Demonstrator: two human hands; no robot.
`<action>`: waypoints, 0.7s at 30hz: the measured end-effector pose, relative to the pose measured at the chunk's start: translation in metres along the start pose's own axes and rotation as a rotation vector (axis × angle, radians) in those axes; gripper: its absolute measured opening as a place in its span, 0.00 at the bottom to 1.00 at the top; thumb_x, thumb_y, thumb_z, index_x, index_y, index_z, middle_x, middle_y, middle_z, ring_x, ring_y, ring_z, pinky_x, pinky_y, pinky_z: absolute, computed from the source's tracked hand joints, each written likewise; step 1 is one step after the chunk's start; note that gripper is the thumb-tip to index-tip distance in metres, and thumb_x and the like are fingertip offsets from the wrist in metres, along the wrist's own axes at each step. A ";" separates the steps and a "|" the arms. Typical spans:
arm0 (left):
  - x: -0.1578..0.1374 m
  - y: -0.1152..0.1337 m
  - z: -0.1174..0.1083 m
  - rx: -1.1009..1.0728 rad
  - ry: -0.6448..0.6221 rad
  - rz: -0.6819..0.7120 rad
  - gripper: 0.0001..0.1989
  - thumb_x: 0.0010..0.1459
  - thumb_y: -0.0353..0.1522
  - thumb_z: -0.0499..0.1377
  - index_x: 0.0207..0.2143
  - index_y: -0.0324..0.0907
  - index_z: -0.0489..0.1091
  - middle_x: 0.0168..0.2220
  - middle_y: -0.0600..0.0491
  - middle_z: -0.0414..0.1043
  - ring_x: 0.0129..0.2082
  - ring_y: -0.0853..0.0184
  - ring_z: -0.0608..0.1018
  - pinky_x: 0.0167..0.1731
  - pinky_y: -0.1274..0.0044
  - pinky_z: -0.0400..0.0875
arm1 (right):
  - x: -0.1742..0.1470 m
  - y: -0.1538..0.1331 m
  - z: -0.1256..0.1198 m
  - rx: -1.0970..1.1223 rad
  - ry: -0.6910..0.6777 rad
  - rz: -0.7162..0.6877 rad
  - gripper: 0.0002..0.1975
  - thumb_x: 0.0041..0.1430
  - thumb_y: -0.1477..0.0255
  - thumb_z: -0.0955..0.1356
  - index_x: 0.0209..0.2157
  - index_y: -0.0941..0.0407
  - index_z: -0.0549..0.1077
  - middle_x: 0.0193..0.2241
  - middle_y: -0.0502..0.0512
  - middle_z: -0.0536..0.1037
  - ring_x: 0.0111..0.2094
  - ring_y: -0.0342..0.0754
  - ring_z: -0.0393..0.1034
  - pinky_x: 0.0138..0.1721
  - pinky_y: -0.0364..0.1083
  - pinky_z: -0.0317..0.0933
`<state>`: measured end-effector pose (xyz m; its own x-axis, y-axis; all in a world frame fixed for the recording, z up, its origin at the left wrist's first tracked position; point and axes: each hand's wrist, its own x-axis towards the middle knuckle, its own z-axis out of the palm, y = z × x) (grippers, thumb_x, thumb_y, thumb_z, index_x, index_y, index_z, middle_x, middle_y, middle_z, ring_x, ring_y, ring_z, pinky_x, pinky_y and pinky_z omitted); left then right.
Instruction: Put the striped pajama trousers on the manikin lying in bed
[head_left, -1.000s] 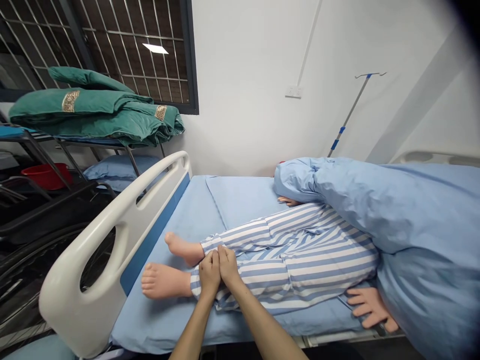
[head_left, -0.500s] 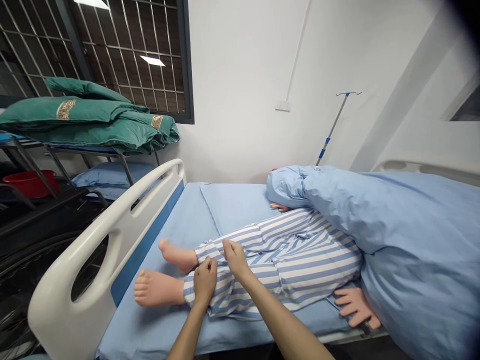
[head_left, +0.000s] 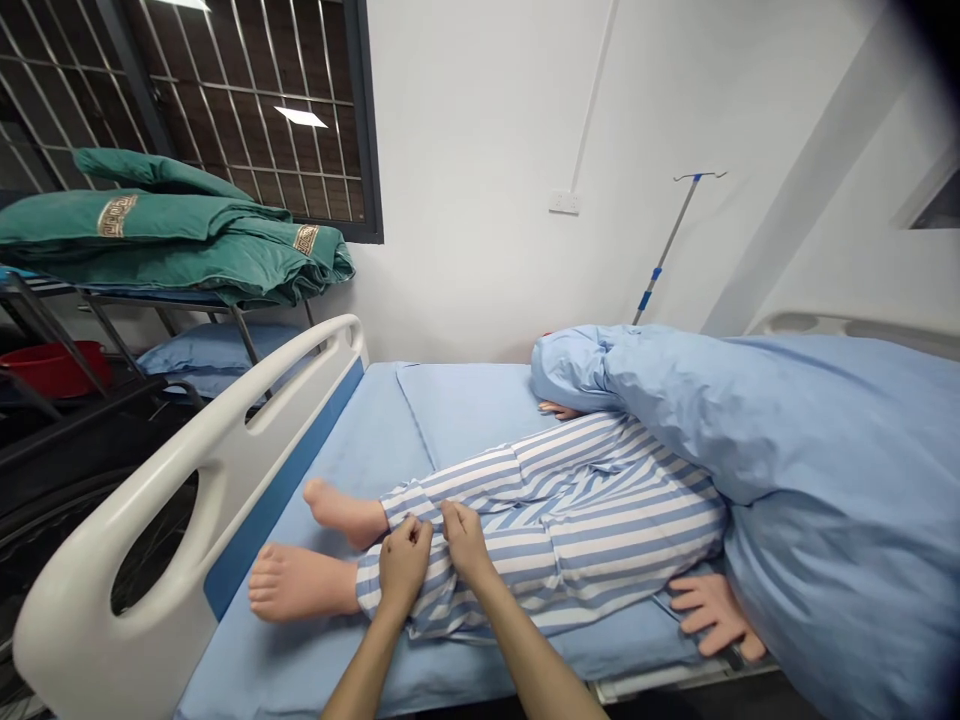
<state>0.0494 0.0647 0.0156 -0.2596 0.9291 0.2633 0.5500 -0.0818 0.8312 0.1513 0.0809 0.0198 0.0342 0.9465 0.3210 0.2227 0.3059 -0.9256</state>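
A life-size manikin lies on the bed in blue-and-white striped pyjama trousers [head_left: 622, 535]. Its bare feet [head_left: 300, 585] point left. My left hand [head_left: 405, 560] is closed in a loose fist over the nearer lower leg, just above the ankle. Close to its right, my right hand [head_left: 465, 545] is also a fist, over the same trouser leg. No cloth shows pulled up in either hand, though the undersides of both are hidden. A blue quilt [head_left: 817, 450] covers the upper body; a manikin hand [head_left: 716, 612] sticks out at its near edge.
A white footboard [head_left: 184, 530] with cut-out holes stands at the left end of the blue-sheeted bed [head_left: 382, 425]. Beyond it are a black wheelchair [head_left: 75, 440], a red basin [head_left: 64, 370] and folded green bedding [head_left: 195, 240]. An IV pole [head_left: 670, 245] rises behind the quilt.
My right fist has come down and slightly left, nearer the leg and my left fist. My left fist stays at about the same spot. The view has shifted a little.
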 end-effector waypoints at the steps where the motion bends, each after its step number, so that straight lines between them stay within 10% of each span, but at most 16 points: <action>1: 0.000 0.001 -0.001 -0.062 0.022 -0.004 0.16 0.48 0.37 0.50 0.14 0.42 0.49 0.14 0.60 0.48 0.18 0.74 0.56 0.21 0.80 0.51 | 0.001 -0.001 -0.001 0.006 -0.011 0.003 0.20 0.57 0.63 0.55 0.14 0.57 0.55 0.13 0.46 0.56 0.18 0.39 0.49 0.21 0.40 0.46; 21: 0.025 0.085 0.001 -0.569 0.142 -0.075 0.17 0.46 0.35 0.52 0.13 0.42 0.47 0.13 0.62 0.45 0.16 0.76 0.52 0.17 0.81 0.52 | 0.002 -0.002 -0.003 0.177 0.096 0.058 0.20 0.56 0.63 0.56 0.14 0.57 0.56 0.12 0.46 0.57 0.18 0.39 0.51 0.21 0.40 0.48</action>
<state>0.0903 0.0812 0.0928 -0.4067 0.8857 0.2238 0.0240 -0.2345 0.9718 0.1535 0.0821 0.0225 0.1368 0.9515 0.2756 0.0430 0.2722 -0.9613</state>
